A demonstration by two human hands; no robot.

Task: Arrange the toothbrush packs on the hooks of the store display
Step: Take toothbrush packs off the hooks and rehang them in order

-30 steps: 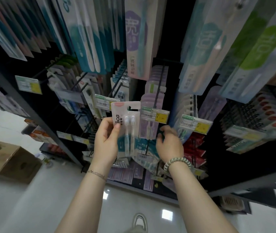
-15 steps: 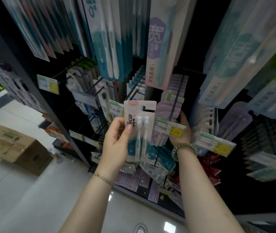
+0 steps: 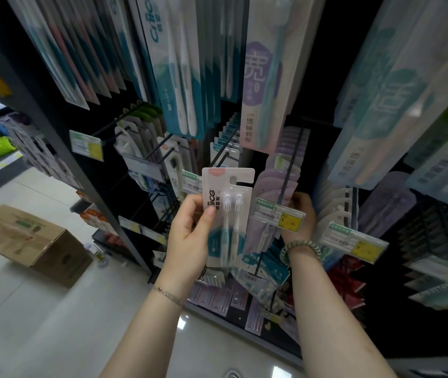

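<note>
Head | left hand (image 3: 190, 237) holds toothbrush pack (image 3: 231, 214) | right hand (image 3: 302, 218) (fingertips hidden)

White toothbrush pack (image 3: 227, 216) with 2 brushes stands upright, unhung, before the lilac packs (image 3: 277, 184) on their hook (image 3: 288, 170).

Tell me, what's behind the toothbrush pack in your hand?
Behind the toothbrush pack, a price tag peeks out left and purple packs right. Whatever sits directly behind it is covered.
</note>
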